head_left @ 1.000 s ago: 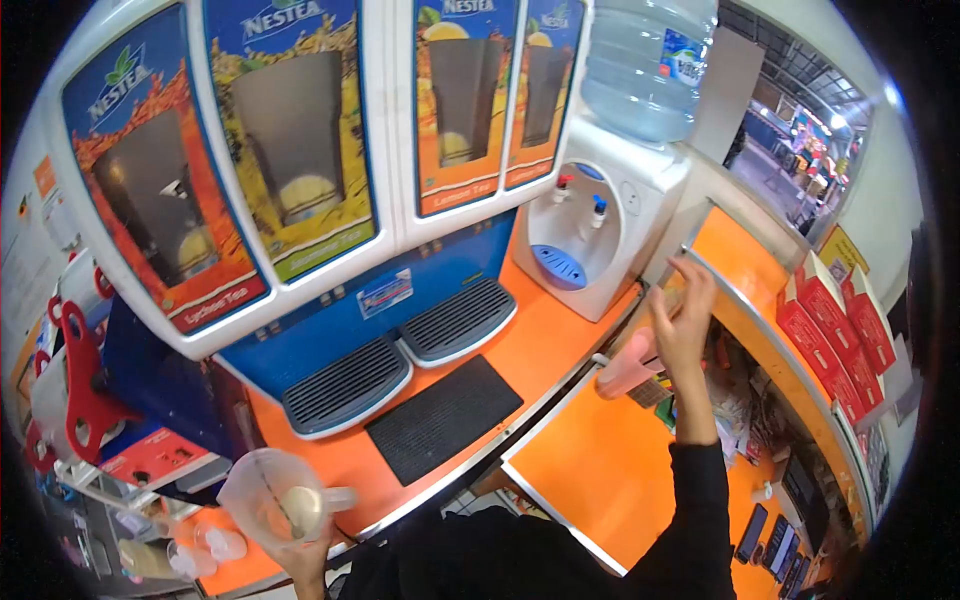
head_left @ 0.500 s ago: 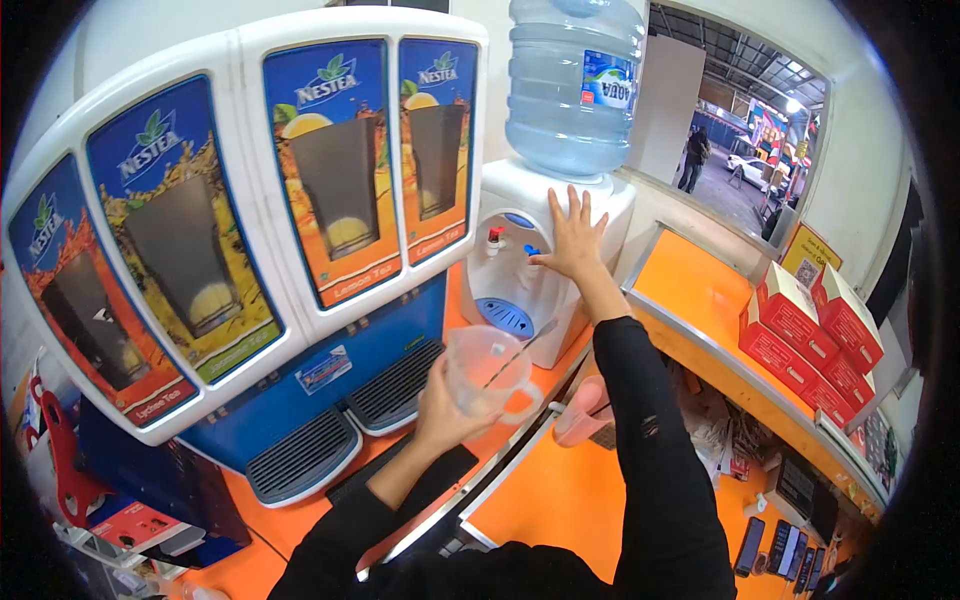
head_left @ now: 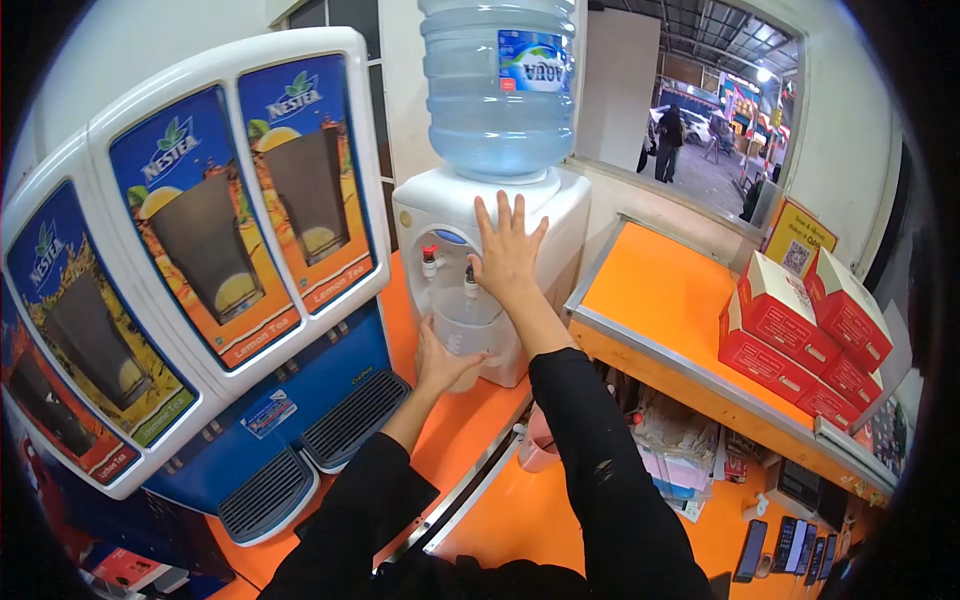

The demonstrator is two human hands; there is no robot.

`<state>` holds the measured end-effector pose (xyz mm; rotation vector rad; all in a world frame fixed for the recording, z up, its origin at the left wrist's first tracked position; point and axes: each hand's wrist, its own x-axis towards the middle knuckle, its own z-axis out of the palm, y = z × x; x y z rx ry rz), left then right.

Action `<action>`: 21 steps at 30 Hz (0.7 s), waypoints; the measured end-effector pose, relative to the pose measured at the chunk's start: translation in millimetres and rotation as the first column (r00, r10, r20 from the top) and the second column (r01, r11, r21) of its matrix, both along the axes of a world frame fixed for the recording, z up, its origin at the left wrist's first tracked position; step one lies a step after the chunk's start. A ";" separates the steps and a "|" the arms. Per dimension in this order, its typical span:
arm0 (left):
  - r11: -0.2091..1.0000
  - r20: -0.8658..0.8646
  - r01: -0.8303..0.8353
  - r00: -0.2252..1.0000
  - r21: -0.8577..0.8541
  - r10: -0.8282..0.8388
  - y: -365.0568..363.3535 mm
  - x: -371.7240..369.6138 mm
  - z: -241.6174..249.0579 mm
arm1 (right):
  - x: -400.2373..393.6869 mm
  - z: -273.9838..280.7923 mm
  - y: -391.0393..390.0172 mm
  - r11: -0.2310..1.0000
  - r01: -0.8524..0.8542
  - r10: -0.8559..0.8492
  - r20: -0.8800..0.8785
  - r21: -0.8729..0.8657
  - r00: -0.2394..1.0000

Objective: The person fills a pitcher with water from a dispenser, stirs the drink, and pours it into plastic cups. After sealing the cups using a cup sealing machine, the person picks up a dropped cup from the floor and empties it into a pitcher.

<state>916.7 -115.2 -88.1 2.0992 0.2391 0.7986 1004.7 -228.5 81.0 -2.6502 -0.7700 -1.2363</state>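
Note:
My left hand [head_left: 440, 358] is wrapped round a translucent plastic jug [head_left: 466, 325], holding it inside the front recess of a white water dispenser [head_left: 420, 200]. The jug's mouth sits right under the taps. My right hand [head_left: 512, 250] lies with fingers spread against the dispenser's upper front. Its thumb rests at the right-hand tap [head_left: 471, 283], above the jug. Beside that is a second tap with a red lever [head_left: 429, 262], untouched. An upturned large water bottle [head_left: 500, 125] stands on top of the dispenser.
To the left is a drinks machine [head_left: 290, 340] with black drip trays [head_left: 355, 415]. A pink jug [head_left: 538, 440] stands by my right forearm. Red boxes [head_left: 780, 330] are stacked on the orange shelf [head_left: 650, 290]. Several phones [head_left: 750, 550] lie at lower right.
My left hand has carried the jug forward and up, under the dispenser's taps. My right thumb is now at the tap. The view has shifted right.

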 end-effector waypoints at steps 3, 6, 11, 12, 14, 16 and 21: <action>0.991 0.056 0.104 0.993 -0.079 -0.100 8.5 13.3 -10.9 | 0.4 -1.3 -0.5 1.000 -0.005 0.005 0.003 0.009 1.000; 0.977 0.073 0.168 0.985 -0.132 -0.159 10.8 14.9 -12.1 | 0.6 -0.7 0.3 1.000 -0.005 0.005 0.007 0.011 1.000; 0.972 0.069 0.193 0.980 -0.134 -0.186 10.1 10.2 -1.3 | -0.1 -0.2 -0.4 1.000 -0.014 0.014 0.008 0.012 1.000; 0.971 0.083 0.199 0.978 -0.131 -0.190 10.8 11.0 -2.6 | 0.1 -0.5 -0.3 1.000 -0.022 0.022 0.012 0.021 1.000; 0.969 0.105 0.211 0.975 -0.129 -0.198 11.1 13.0 -5.2 | 0.0 -1.5 -0.8 0.998 -0.040 0.039 0.023 0.039 0.999; 0.967 0.116 0.218 0.972 -0.132 -0.203 10.6 11.1 -2.4 | -1.0 -0.6 -1.1 0.998 -0.040 0.038 0.035 0.040 0.999; 0.967 0.046 0.190 0.982 -0.172 -0.184 10.8 5.3 3.9 | -1.0 -2.0 -0.6 0.999 -0.028 0.026 0.045 0.034 0.999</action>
